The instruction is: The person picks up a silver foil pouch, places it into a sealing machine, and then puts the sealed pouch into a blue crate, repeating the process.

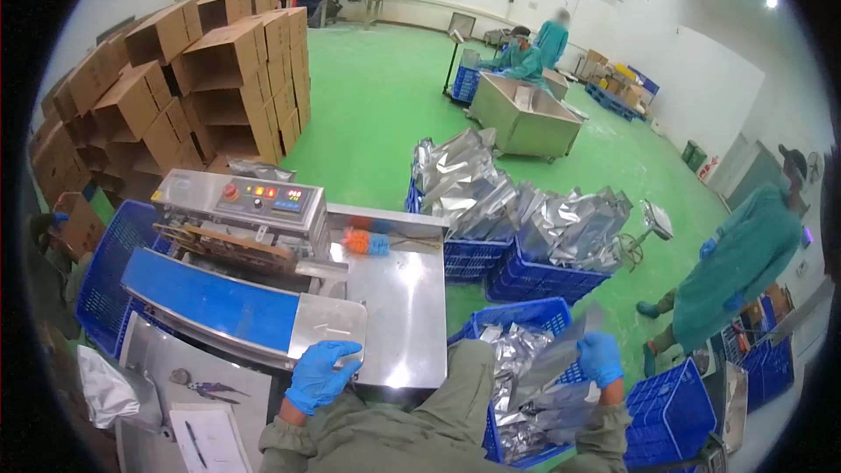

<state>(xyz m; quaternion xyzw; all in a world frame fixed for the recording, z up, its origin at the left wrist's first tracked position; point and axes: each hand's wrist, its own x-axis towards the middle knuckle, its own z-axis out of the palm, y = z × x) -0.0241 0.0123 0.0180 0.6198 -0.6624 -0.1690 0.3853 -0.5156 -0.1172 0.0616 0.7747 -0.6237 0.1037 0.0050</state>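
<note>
My right hand (600,359), in a blue glove, is closed on the edge of a silver foil pouch (554,359). The pouch hangs over a blue crate (523,310) full of similar silver pouches, to the right of my lap. My left hand (322,377), also gloved in blue, is by the front edge of the metal end plate (328,326) of a band sealing machine (236,201). Its fingers are bent but apart, with nothing visible between them. A blue conveyor belt (215,298) runs along the front of the sealer.
Two more crates with foil pouches (574,226) stand beyond the steel table (399,298). An orange-and-blue brush (366,243) lies on it. Left are scissors (215,388), a notebook (208,438) and stacked cartons (223,61). A person in a green gown (736,254) stands right.
</note>
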